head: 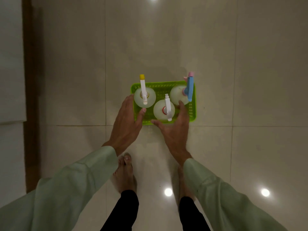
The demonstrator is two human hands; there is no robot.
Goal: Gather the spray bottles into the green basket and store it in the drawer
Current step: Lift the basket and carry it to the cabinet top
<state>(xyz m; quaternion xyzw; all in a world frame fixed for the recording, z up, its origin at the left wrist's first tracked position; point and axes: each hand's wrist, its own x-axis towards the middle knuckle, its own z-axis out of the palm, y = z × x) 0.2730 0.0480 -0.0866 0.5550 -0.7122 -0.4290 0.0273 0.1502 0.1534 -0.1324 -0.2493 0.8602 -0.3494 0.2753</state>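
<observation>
Three spray bottles stand upright in one green basket [192, 110], which sits on the tiled floor [250, 80] straight ahead of the person's bare feet. No drawer is in view.

Basket first — a shallow, perforated tray with low walls. Both hands reach down over its near side. The left hand [125, 122] is spread open at the near-left corner, thumb inside the rim, clasping nothing firmly that I can see. The right hand [175, 127] is likewise open, fingers over the near edge and close against the right-hand bottle; whether it touches the bottle I cannot tell.

Risks, as I judge them:
- Tall bottles in a shallow basket are top-heavy — a tilted or uneven lift would likely tip one over the low wall.
- The blue-and-pink trigger [190, 88] overhangs the far-right rim; it could snag on the way into a drawer.
- A grip on the near edge only would let the far side sag.

Count, large to small:
- 1 basket.
- 3 bottles: yellow-tipped sprayer [143, 90] at left, red-collared white sprayer [167, 108] in the middle near side, blue-and-pink one at right.
- 2 hands, both open.
</observation>
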